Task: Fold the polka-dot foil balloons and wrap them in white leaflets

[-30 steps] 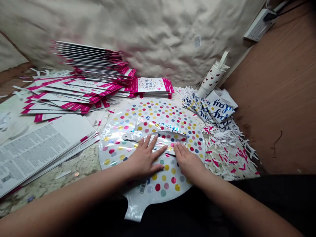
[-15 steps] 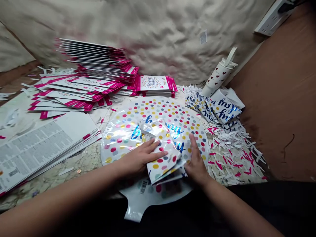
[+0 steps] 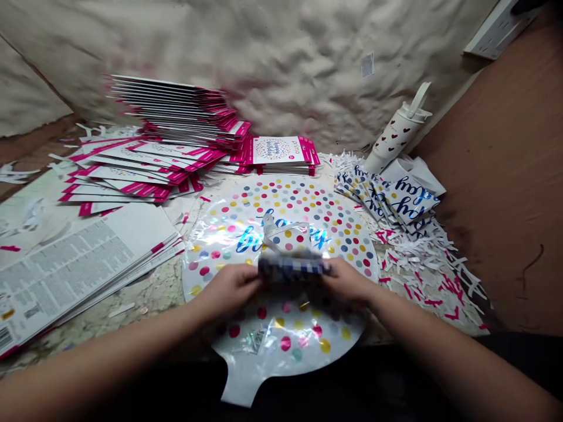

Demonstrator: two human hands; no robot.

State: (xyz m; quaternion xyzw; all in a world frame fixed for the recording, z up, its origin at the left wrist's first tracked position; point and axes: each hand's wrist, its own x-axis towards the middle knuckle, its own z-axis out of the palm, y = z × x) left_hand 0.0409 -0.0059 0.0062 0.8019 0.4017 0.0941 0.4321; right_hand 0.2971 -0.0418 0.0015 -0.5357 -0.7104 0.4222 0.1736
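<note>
The left hand (image 3: 231, 286) and right hand (image 3: 347, 281) grip a folded foil balloon (image 3: 292, 266) by its ends, fingers closed, above a flat polka-dot "happy birthday" balloon (image 3: 281, 202), its edge just beside shredded paper (image 3: 417, 275).

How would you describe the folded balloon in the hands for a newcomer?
Find the big round dotted foil balloon lying flat. Above it, the left hand and right hand grip a folded foil balloon between them. Unlike the flat one, it is a narrow strip with a blue-and-white edge.

Crumpled cream sheeting (image 3: 281, 53) over the wall, brown wooden panel (image 3: 497, 187) alongside, white power socket (image 3: 497, 29) high on the right.
</note>
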